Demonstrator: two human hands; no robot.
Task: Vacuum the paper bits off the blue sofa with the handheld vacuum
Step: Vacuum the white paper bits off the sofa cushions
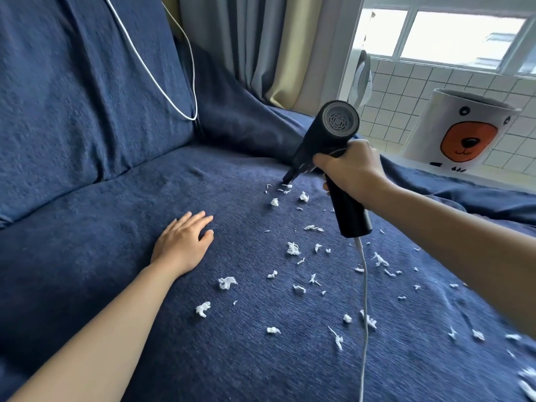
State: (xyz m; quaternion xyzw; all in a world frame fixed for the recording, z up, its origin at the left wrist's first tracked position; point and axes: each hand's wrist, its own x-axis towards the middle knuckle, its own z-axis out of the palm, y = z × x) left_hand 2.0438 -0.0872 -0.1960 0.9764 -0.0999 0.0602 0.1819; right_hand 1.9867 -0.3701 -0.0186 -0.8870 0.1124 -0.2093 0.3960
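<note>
1. Right of centre, the right hand is clenched around the handle of the black handheld vacuum, whose nozzle tip touches the blue sofa seat.
2. Left of centre, the left hand lies released, flat on the seat with fingers spread.
3. White paper bits lie scattered from the nozzle toward the lower right.
4. A white cord hangs from the handle's base.
</note>
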